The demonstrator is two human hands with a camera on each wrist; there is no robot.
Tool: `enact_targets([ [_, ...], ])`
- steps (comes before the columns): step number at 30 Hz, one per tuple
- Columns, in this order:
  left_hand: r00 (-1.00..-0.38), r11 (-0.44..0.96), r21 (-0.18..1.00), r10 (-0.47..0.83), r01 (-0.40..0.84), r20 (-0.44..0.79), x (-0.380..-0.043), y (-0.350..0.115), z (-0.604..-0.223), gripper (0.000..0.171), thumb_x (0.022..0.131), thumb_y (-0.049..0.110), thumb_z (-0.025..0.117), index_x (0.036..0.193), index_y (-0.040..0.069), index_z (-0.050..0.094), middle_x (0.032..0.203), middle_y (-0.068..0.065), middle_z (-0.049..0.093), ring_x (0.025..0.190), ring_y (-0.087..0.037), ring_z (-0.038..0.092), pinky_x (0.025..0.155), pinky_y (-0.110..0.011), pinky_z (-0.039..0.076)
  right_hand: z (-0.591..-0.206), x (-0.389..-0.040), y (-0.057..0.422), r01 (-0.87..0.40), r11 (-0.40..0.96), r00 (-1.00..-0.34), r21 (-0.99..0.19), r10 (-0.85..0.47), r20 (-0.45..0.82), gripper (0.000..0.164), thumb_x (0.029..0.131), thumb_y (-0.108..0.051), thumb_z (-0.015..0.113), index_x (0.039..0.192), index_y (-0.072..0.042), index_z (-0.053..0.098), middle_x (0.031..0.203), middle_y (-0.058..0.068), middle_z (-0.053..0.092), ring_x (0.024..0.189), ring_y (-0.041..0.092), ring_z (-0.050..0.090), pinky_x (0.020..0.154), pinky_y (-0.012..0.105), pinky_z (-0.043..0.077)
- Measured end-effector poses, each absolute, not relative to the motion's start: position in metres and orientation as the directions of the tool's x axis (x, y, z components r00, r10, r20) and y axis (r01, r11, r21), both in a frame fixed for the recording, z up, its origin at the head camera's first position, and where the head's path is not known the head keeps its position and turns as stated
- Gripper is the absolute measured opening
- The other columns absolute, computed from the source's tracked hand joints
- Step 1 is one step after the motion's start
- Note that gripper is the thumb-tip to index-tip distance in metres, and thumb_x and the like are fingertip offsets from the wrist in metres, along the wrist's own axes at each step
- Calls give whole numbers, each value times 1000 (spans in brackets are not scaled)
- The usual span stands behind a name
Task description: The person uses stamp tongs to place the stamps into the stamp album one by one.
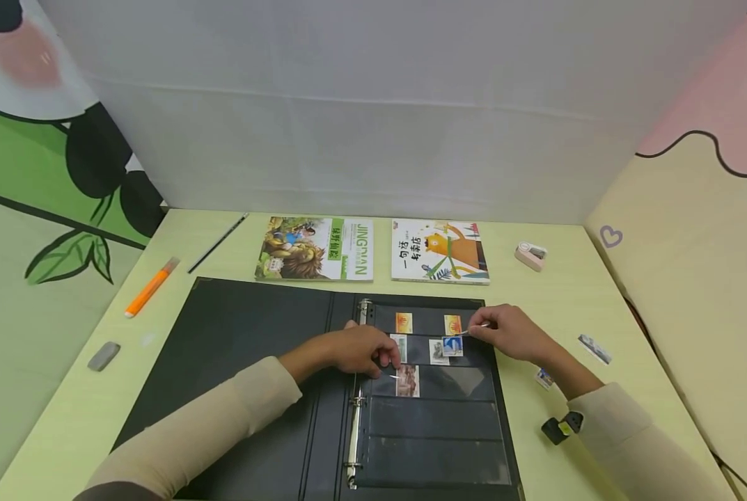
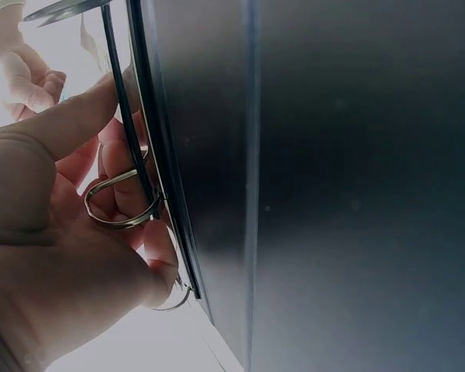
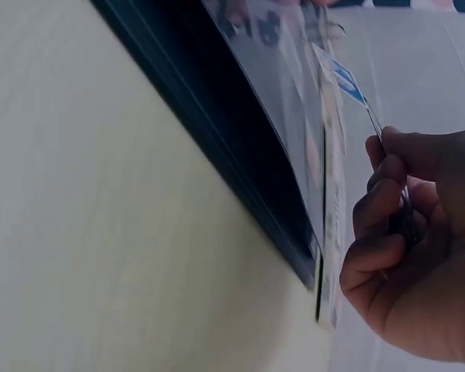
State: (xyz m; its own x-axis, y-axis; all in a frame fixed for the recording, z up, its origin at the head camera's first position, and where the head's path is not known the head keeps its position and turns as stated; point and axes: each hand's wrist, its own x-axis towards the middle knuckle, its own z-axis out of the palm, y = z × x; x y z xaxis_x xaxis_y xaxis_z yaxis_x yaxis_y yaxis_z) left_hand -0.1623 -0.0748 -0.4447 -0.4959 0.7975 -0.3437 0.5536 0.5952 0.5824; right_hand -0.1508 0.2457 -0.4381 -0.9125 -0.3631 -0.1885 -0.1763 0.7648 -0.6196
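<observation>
One blue stamp (image 1: pixel 453 346) at the tips of slim metal tweezers (image 3: pixel 374 122); right hand (image 1: pixel 505 330) pinches the tweezers between thumb and fingers. Clock centred on this stamp, head view: right hand between 2 and 3; left hand (image 1: pixel 362 350) at 9, fingers bent near the binder rings (image 1: pixel 357 401). Cannot tell whether it pinches the album page (image 1: pixel 436 459). Stamp lies over the page's second pocket row, overlapping a grey stamp (image 1: pixel 436 353) between 8 and 9; whether tucked in is unclear. Orange-yellow stamp (image 1: pixel 452 324) at 12, red-brown stamp (image 1: pixel 407 381) at 8. Loose stamp (image 1: pixel 544 378) on the table (image 1: pixel 573 292), between 3 and 4. Judgement on handling: light tweezer pressure, against creasing; ease the pocket lip open, slide the stamp straight toward 6, clear of its grey neighbour.
</observation>
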Motion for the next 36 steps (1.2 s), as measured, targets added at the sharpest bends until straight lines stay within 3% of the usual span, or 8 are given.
enact_targets([
  [8,-493,590,577,802,565,-337,-163,-74,-445,26,83,14,74,104,28,65,90,9,59,81,-4,50,83,-31,28,-451,-143,225,-314,764,-848,-564,-493,-195,10,90,-21,65,81,-24,67,75,-11,62,67,6,50,62,22,38],
  [17,-493,582,581,806,568,-326,-164,-75,-442,27,82,12,74,102,27,65,89,8,60,79,-2,50,81,-27,33,-446,-137,224,-378,736,-765,-562,-590,-258,13,90,-20,65,78,-25,66,75,-14,59,68,3,50,66,22,40],
  [24,-500,587,566,804,579,-321,-160,-76,-446,25,82,16,75,100,30,65,88,11,60,79,-2,50,82,-34,24,-446,-134,225,-412,703,-733,-579,-634,-249,12,90,-19,64,80,-22,67,77,-13,61,70,2,51,66,21,41],
  [32,-509,596,567,797,569,-326,-161,-76,-447,26,82,16,75,100,32,64,89,11,59,80,-3,50,82,-34,24,-446,-137,223,-406,706,-725,-581,-635,-266,11,90,-19,64,81,-23,67,76,-13,60,69,2,50,66,21,40],
  [36,-520,606,552,789,573,-326,-159,-74,-446,26,82,16,75,100,32,64,88,12,59,79,-3,50,82,-34,23,-445,-139,228,-379,727,-752,-572,-602,-268,11,91,-21,64,81,-23,67,75,-12,59,68,3,50,64,21,40],
])
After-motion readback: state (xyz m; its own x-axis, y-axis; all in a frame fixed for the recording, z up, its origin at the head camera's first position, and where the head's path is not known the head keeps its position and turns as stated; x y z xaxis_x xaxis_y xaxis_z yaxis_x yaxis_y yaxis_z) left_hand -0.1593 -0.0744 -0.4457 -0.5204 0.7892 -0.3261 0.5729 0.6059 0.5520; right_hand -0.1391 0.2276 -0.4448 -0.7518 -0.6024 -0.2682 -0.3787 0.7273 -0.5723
